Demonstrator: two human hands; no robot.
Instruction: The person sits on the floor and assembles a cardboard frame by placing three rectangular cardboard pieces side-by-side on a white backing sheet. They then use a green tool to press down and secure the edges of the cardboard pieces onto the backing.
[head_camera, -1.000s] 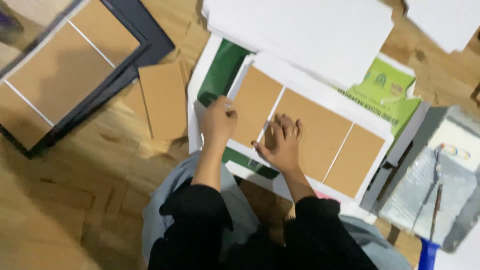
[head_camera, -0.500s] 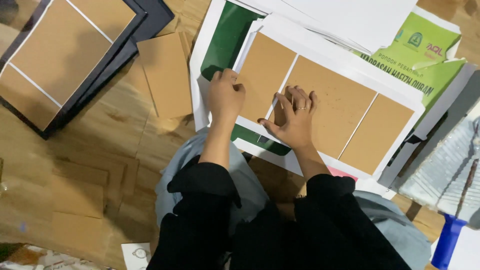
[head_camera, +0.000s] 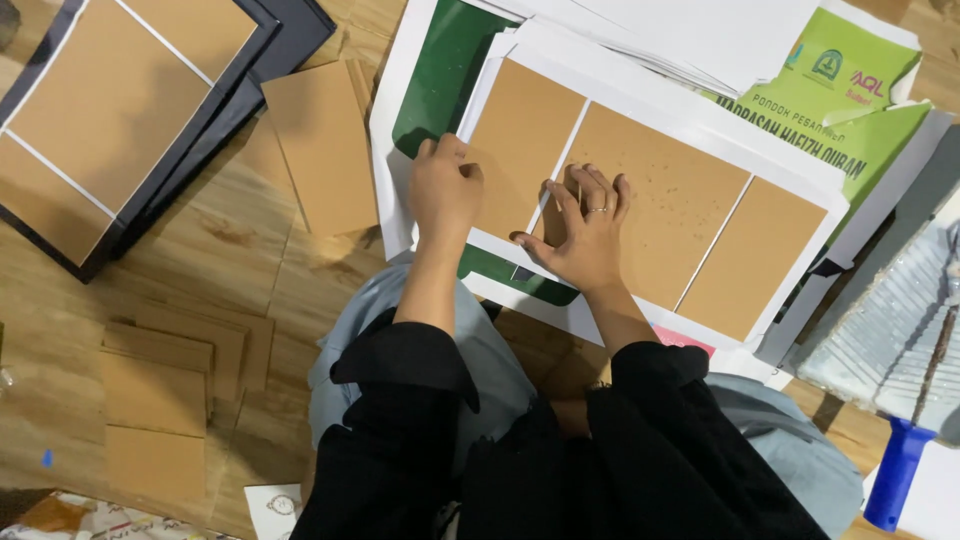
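Observation:
Three brown cardboard panels lie side by side on a white sheet (head_camera: 640, 98) in front of me. My left hand (head_camera: 444, 190) rests with curled fingers on the near-left corner of the left panel (head_camera: 520, 135). My right hand (head_camera: 583, 228), a ring on one finger, presses flat with spread fingers over the gap between the left panel and the middle panel (head_camera: 670, 205). The right panel (head_camera: 760, 260) lies untouched. A green and white sheet (head_camera: 440, 80) lies under the white one.
A black frame (head_camera: 110, 120) holding brown panels lies at the far left on the wooden floor. A loose brown card (head_camera: 325, 150) and stacked brown cards (head_camera: 160, 400) lie nearby. A green printed poster (head_camera: 850, 110), white sheets and a blue-handled tool (head_camera: 900, 470) lie right.
The view has shifted, so the sheet and panels sit higher and larger in frame. Both hands stay on the left panels; the right hand's fingers have spread flatter.

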